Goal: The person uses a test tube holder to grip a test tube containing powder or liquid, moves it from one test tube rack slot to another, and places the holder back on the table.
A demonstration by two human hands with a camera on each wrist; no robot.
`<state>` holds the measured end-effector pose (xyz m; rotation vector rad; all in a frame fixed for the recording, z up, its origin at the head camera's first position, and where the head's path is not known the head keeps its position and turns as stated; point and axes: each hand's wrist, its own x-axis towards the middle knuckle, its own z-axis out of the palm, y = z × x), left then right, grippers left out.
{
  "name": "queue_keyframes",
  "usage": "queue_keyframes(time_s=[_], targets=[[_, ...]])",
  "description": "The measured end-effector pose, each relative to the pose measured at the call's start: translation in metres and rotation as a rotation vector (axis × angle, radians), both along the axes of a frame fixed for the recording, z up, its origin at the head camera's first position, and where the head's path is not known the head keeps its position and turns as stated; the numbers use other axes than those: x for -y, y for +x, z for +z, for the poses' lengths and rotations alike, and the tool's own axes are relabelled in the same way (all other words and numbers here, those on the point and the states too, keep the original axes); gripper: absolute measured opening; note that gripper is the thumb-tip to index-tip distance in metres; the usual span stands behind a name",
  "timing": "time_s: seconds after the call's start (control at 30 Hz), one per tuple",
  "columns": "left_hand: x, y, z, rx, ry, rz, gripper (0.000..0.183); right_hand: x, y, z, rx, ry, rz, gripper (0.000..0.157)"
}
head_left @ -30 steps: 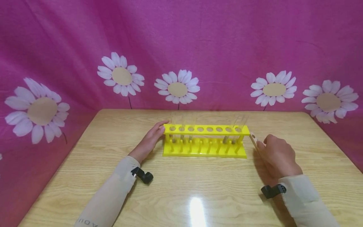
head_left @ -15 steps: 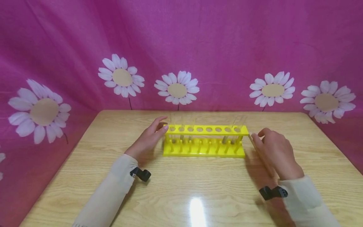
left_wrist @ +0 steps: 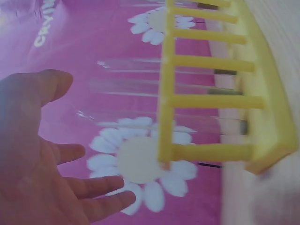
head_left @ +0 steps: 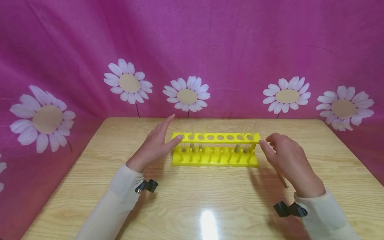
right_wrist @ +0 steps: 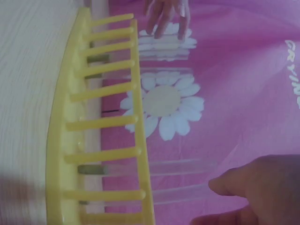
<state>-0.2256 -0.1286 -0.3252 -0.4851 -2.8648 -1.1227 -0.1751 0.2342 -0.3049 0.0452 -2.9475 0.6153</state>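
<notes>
A yellow test tube rack [head_left: 214, 162] stands upright on the table, with two clear test tubes [right_wrist: 180, 168] at its right end and three clear test tubes [left_wrist: 124, 85] at its left. Their bottoms look dark. My left hand [head_left: 151, 146] is at the rack's left end, fingers extended; the left wrist view shows it apart from the rack. Beside the right end hovers my right hand [head_left: 292, 160], its thumb close to the top bar and nothing seen in its grasp. Under that hand a thin wooden piece [head_left: 282, 179] lies on the table, mostly hidden.
The light wood table [head_left: 192, 200] runs back to a pink cloth [head_left: 234, 60] printed with white flowers. Both forearms carry a small black wrist camera [head_left: 147, 186]. A bright reflection shows on the tabletop near the front.
My left hand has spread and lifted away from the rack's left end. My right hand has come off the wooden piece and moved left and up, nearer the rack's right end.
</notes>
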Motion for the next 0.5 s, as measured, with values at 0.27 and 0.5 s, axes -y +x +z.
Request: queue_keyframes(time_s=[0.27, 0.5], targets=[[-0.008, 0.02, 0.018, -0.149, -0.129, -0.031, 0.082, 0.009, 0.011, 0.006, -0.095, 0.014, 0.088, 0.045], [-0.018, 0.036, 0.025, -0.251, -0.231, -0.072, 0.079, 0.019, 0.02, 0.012, -0.054, 0.022, 0.117, 0.056]])
